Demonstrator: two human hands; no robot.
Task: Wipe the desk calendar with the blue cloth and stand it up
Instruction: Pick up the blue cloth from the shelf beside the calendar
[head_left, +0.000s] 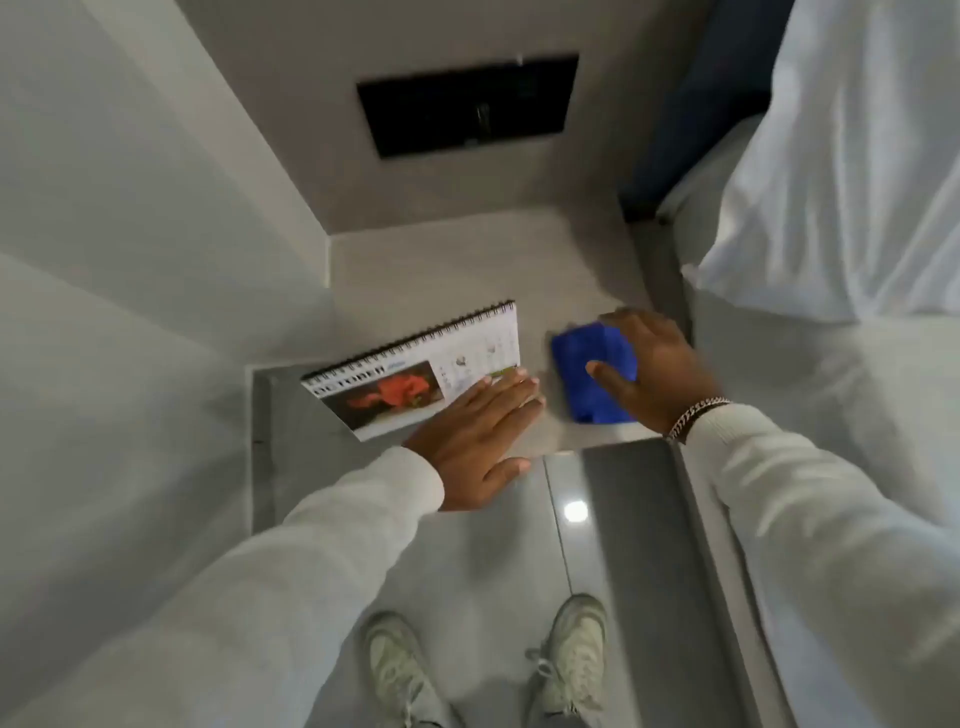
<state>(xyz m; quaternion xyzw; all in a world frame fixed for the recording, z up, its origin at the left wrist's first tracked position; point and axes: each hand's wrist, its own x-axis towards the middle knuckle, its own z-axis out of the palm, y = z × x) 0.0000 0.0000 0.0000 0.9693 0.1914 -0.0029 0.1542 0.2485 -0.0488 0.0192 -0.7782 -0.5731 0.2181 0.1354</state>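
A spiral-bound desk calendar (415, 364) lies flat on a small grey tabletop (467, 270), its October page with a red flower photo facing up. My left hand (478, 441) rests flat on the calendar's near right corner, fingers together and extended. To the right lies a folded blue cloth (587, 353). My right hand (654, 369) is over the cloth's right side with fingers curled on it, thumb on top. The image is slightly blurred around the right hand.
A black rectangular panel (467, 104) sits on the wall behind the tabletop. White walls close in on the left. A bed with white bedding (831, 182) stands to the right. Glossy floor tiles and my two shoes (571, 654) are below.
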